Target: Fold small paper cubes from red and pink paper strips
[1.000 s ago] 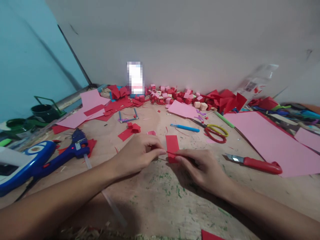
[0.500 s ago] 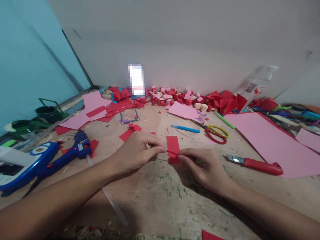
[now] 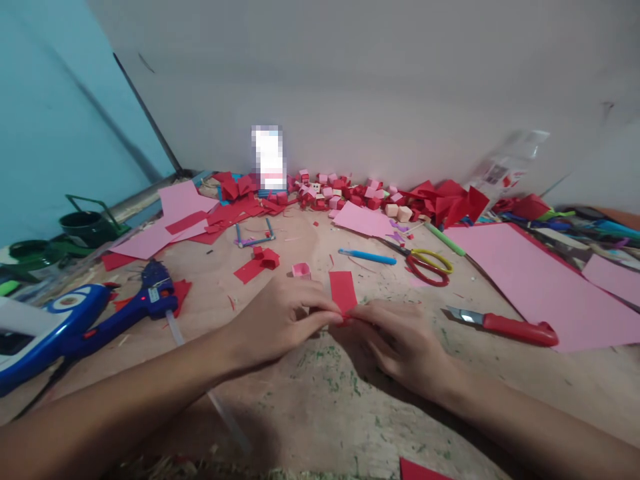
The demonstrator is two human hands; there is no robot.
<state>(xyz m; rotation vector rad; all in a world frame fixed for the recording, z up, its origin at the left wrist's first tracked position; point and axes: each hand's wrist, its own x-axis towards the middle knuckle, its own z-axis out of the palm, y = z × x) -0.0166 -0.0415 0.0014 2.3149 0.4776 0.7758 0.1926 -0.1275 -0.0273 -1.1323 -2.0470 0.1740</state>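
Note:
My left hand (image 3: pixel 295 313) and my right hand (image 3: pixel 407 340) are both closed in a pinch, fingertips almost meeting over the table. Between them is a narrow red paper strip (image 3: pixel 346 316), mostly covered by the fingers. Just behind the fingertips lies a flat red paper rectangle (image 3: pixel 343 288), its near end partly hidden. A small pink paper box (image 3: pixel 301 270) sits beyond my left hand, and a folded red paper piece (image 3: pixel 257 265) is to its left.
A blue glue gun (image 3: pixel 157 293) lies left, its clear glue stick passing under my left forearm. At right are a red-handled cutter knife (image 3: pixel 520 329), scissors (image 3: pixel 427 268), a blue pen (image 3: pixel 367 257) and pink sheets (image 3: pixel 540 287). Paper cubes (image 3: pixel 345 193) line the wall beside a lit phone (image 3: pixel 270 160).
My hands have come closer together, hiding more of the red strip between their fingertips. The pink box behind my left hand is now more visible. The view has shifted slightly.

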